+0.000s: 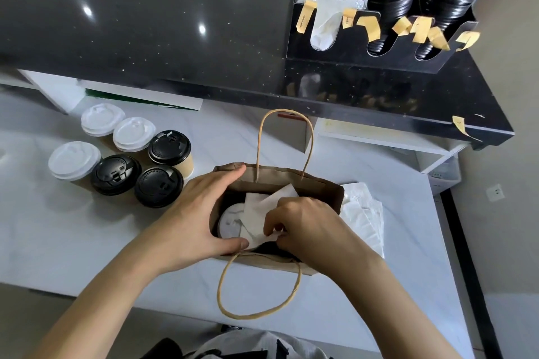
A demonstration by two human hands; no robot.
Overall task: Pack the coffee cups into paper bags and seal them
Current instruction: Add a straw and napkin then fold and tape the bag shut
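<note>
With left hand (201, 213) spreading the bag (280, 181), right hand (303, 221) fingers are pinching a napkin (262, 207) over the cup (230, 221); sealing likely follows.

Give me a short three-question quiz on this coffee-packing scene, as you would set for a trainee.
1. How many lidded cups stand on the counter outside the brown paper bag?
2. True or false: the right hand is holding a coffee cup.
3. Which hand holds the bag's mouth open? A) left B) right C) neither

Key
1. Six: three white-lidded cups and three black-lidded cups, grouped to the left of the bag.
2. False: it pinches a white napkin above the white-lidded cup in the bag.
3. A: the left hand spans the bag's left rim.
</note>
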